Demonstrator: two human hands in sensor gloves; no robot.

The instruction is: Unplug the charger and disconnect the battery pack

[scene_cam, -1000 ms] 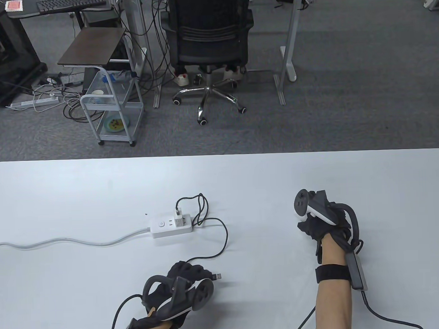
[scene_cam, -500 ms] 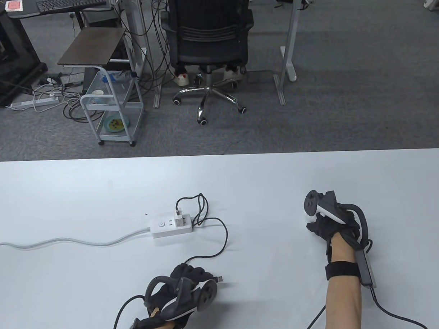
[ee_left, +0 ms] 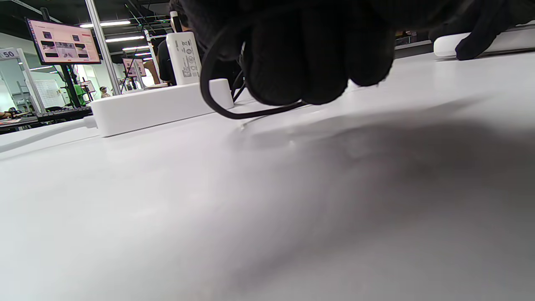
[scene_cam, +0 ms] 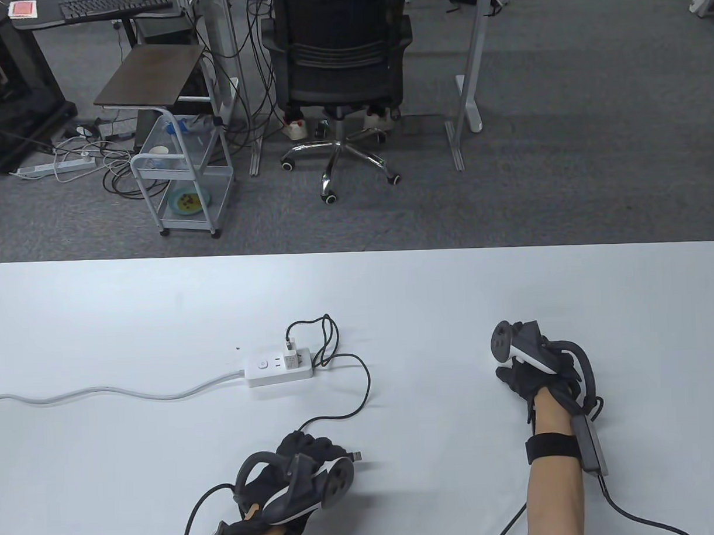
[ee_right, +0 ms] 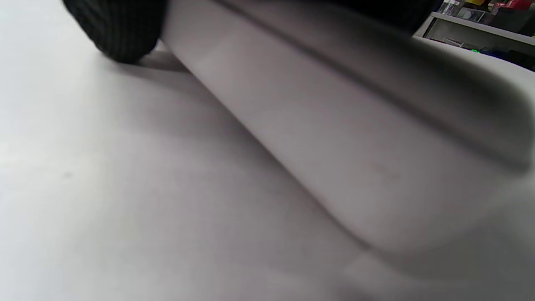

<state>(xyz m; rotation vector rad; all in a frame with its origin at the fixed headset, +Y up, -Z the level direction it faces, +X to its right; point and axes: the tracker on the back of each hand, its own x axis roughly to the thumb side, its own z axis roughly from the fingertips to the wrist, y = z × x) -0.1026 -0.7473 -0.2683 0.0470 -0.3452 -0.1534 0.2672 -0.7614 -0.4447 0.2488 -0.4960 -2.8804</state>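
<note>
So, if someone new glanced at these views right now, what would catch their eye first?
Probably the white power strip mid-table with the charger plugged into it, its black cable looping toward the near edge. There the left hand holds the cable's free plug end. Off to the right, the right hand rests on a white battery pack, largely hidden in the table view.

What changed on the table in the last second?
The right hand, on a white battery pack, slid slightly right and toward the person. The left hand keeps holding the black cable, its plug free. Charger still sits in the power strip.
</note>
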